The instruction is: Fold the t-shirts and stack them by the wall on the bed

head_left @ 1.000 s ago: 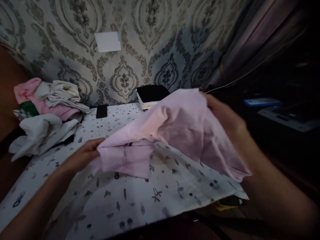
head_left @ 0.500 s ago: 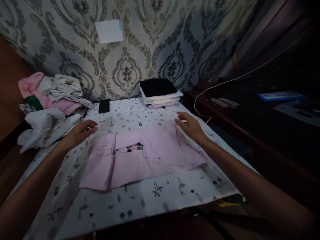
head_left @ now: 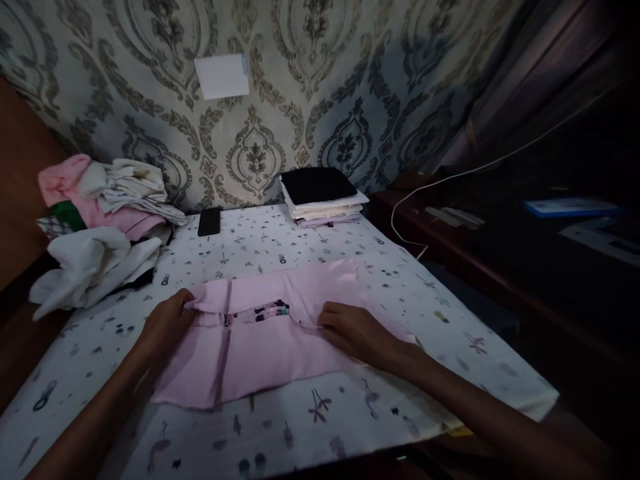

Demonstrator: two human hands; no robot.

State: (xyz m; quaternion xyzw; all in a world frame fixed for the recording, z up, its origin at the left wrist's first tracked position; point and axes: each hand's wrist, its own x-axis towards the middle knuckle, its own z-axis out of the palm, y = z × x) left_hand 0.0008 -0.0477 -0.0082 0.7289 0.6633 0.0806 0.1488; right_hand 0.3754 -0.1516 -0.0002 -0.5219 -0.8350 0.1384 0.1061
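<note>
A pale pink garment [head_left: 270,347] lies spread and partly folded on the patterned tablecloth [head_left: 280,427]. Dark printed fabric shows through a gap near its middle. My left hand [head_left: 173,319] pinches the garment's left edge, fingers closed on the cloth. My right hand [head_left: 353,330] is closed on a fold at the right of the gap, its forearm lying across the garment's right end. The fingertips of both hands are partly hidden by the hands themselves.
Crumpled clothes [head_left: 100,247] are heaped at the left edge. A black phone [head_left: 209,221] lies at the back, left of a stack of folded clothes [head_left: 323,193]. A white cable [head_left: 450,177] hangs at right near a dark wooden surface [head_left: 415,220].
Both hands have moved from open above the table's sides down onto the pink garment, and their fingers have closed on it. The camera view has tilted slightly upward.
</note>
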